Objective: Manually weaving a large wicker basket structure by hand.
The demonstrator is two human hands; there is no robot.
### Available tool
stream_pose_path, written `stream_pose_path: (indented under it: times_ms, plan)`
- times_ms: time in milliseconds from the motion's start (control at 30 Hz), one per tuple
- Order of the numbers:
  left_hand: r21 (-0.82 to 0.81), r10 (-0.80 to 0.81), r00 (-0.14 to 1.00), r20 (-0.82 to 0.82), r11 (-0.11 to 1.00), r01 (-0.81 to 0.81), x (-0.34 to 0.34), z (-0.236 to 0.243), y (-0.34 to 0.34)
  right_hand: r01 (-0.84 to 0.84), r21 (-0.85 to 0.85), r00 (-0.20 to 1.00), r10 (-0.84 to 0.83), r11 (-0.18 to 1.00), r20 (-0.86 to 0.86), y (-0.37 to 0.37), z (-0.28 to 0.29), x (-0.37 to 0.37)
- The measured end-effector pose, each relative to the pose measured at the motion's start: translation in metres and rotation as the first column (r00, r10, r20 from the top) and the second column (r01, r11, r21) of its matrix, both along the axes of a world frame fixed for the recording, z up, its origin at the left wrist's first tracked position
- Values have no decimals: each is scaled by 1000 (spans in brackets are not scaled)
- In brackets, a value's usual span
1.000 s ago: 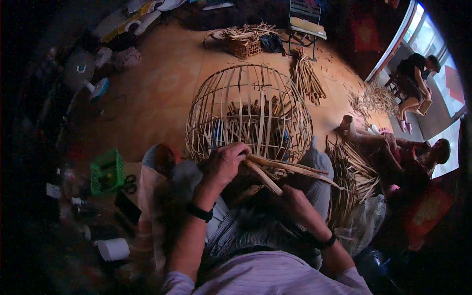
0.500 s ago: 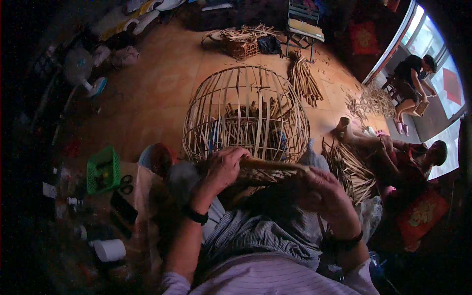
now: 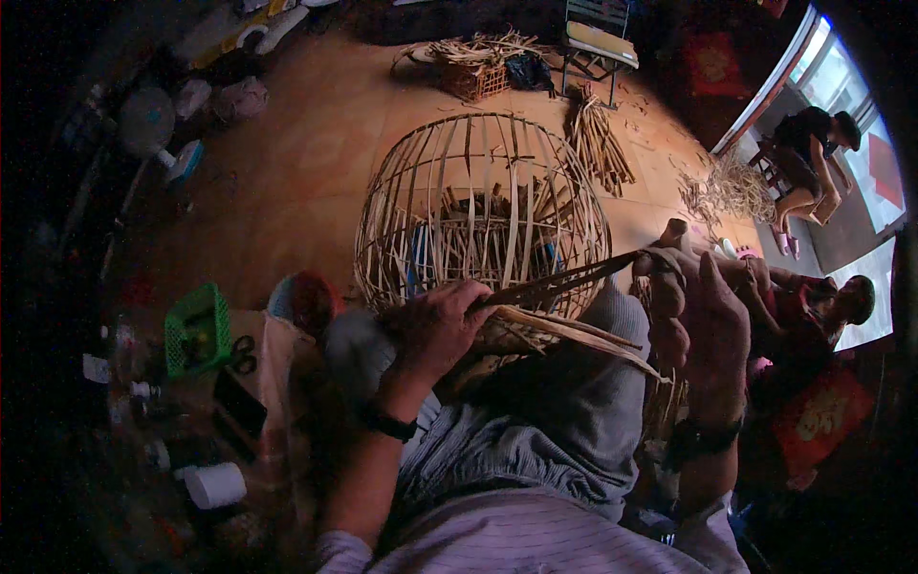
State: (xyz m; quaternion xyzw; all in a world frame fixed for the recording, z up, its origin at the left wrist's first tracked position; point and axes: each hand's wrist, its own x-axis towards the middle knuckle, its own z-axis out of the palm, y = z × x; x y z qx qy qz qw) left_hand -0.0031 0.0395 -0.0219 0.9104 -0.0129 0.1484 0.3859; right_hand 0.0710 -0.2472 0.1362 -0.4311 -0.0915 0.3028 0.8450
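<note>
My left hand (image 3: 442, 330) is closed on a small bunch of dry plant strips (image 3: 574, 331) above my lap. One darker strip (image 3: 564, 282) runs taut from this hand up to my right hand (image 3: 693, 320), whose fingers grip its far end out to the right. The remaining pale strips fan out loose below it, their tips over my right knee. Just beyond my hands stands a round openwork woven basket (image 3: 466, 153), with cut sticks and strips showing through its ribs.
A bundle of sticks (image 3: 598, 143) lies on the floor beyond the basket, near a chair (image 3: 601, 48). A crate (image 3: 473, 84) heaped with strips stands at the back. To my left are a green plastic basket (image 3: 198, 330) and scissors (image 3: 244, 356). Two people sit at the right.
My right hand has moved right and up, drawing one strip away from the bunch. The strips, earlier held together between both hands, now spread apart. My left hand has shifted slightly right.
</note>
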Motion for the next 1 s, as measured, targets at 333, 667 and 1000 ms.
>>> stream_pose_path:
  times_ms: [333,667,1000]
  plan:
    - [1,37,999,-13,999,-37,2,-18,-1,116,105,993,-117,988,2,-37,14,-40]
    - [-77,104,994,20,992,-102,10,-46,2,429,-424,883,-273,798,382,-79,10,-36]
    - [47,56,995,84,997,-60,8,-11,-5,-5,-302,910,129,953,393,85,-152,13]
